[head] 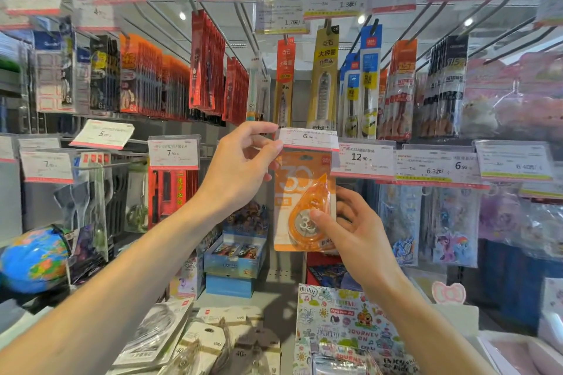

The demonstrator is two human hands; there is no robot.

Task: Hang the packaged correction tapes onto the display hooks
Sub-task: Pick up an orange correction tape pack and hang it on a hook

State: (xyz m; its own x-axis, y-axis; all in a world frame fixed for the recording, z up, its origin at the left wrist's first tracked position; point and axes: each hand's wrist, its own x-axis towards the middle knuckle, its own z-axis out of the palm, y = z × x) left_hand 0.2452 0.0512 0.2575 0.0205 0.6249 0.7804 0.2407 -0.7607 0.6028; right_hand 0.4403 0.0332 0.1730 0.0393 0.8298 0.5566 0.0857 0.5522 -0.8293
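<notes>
An orange packaged correction tape [300, 189] with a large "30" hangs upright in the middle of the view, its top hidden behind a price tag [307, 138] reading 6.00. My left hand [240, 167] pinches the left edge of that price tag and tilts it up. My right hand [350, 228] grips the pack's lower right part, thumb on the round orange dispenser. The hook itself is hidden behind the tag.
Rows of hooks with hanging pens, refills and stationery packs fill the wall above and to both sides. A price tag [362, 158] reading 12.90 sits just right of the pack. Boxes [234, 256] stand below, a globe [33, 259] at left, a sticker book [344, 320] at bottom.
</notes>
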